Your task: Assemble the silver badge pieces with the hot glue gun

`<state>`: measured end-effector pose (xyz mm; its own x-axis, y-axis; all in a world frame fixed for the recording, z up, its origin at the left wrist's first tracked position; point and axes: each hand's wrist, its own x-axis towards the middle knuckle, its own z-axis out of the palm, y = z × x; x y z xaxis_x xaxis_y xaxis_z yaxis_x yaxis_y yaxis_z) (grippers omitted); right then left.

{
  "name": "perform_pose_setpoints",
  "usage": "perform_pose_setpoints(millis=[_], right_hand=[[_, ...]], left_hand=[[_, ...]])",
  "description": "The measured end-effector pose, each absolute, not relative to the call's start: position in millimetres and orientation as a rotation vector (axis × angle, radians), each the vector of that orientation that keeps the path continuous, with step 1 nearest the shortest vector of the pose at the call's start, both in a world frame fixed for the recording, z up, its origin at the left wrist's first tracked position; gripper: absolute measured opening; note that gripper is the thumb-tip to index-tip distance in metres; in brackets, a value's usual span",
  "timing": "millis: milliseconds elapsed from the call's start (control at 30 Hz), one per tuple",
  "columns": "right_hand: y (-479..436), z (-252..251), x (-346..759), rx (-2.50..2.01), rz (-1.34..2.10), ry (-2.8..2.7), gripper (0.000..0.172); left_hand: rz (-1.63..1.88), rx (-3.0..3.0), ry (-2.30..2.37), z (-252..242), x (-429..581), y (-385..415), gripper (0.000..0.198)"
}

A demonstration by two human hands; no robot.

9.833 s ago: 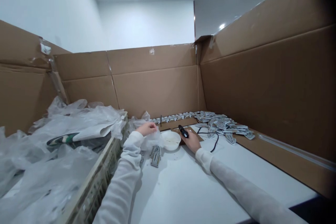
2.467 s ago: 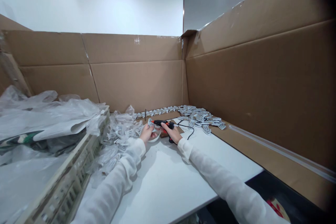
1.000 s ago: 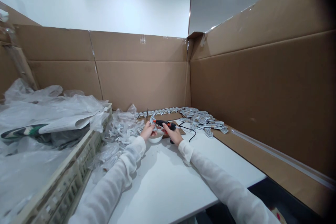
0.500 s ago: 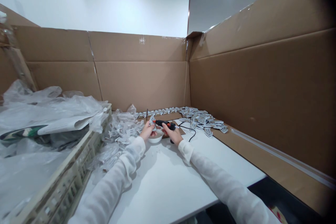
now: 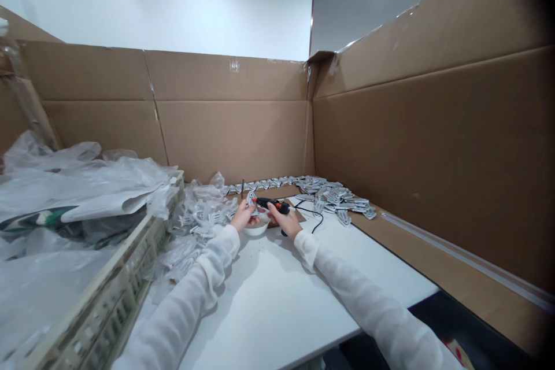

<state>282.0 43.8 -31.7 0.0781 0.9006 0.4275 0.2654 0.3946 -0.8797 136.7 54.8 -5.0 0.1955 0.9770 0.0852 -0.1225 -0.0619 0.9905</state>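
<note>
My left hand [image 5: 243, 217] pinches a small white-and-grey plastic piece [image 5: 251, 198], held upright above a white bowl [image 5: 256, 230]. My right hand [image 5: 285, 221] is wrapped round a black and orange glue gun [image 5: 274, 204]. The gun points left, its tip close to the small piece; whether they touch is too small to tell. A black cord [image 5: 319, 224] lies on the white table [image 5: 277, 295] to the right of the gun. Under and behind the hands is a brown board [image 5: 299, 215].
Left of my arms, bagged pieces [image 5: 202, 208] lie beside a cream plastic crate [image 5: 125, 283] heaped with clear bags [image 5: 78, 179]. A row of pieces [image 5: 264, 185] runs along the back, joining a pile [image 5: 333, 193] at right. Cardboard walls [image 5: 234, 133] enclose the table.
</note>
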Motion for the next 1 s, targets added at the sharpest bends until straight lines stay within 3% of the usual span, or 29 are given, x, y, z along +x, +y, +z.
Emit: perform_pose_setpoints(millis=[433, 1000], right_hand=[[47, -36, 280, -1.077, 0.657, -1.43, 0.044], [36, -21, 282, -1.145, 0.588, -1.29, 0.044]], left_hand=[[1.161, 1.286, 0.941, -8, 137, 57, 0.002], [1.25, 1.24, 0.992, -12, 136, 61, 0.018]])
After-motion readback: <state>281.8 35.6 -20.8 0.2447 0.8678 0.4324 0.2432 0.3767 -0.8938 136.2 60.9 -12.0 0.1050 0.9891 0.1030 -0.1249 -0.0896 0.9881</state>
